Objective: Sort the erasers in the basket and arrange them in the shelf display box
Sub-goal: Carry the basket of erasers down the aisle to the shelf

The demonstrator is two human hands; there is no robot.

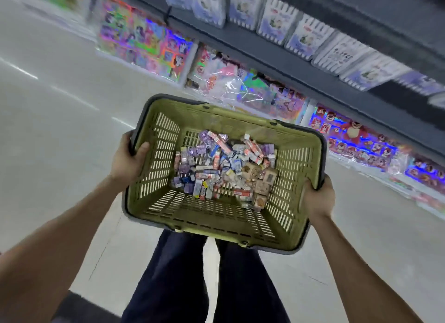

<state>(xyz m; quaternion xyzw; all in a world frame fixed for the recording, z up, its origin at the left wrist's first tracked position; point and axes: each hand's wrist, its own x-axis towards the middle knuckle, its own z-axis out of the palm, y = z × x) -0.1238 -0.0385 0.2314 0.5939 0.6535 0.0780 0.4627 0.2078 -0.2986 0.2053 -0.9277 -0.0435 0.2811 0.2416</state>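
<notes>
Basket (154,178) full of erasers (224,166)

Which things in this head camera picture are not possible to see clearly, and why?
Head view only:
1. Small wrapped erasers: print too small; lower ones buried under the pile.
2. Fingertips of left hand and right hand: mostly hidden behind the green slotted plastic basket's rim.
3. Colourful packs on the shelf: blurred.
4. Shelf display box: cannot be picked out.
</notes>
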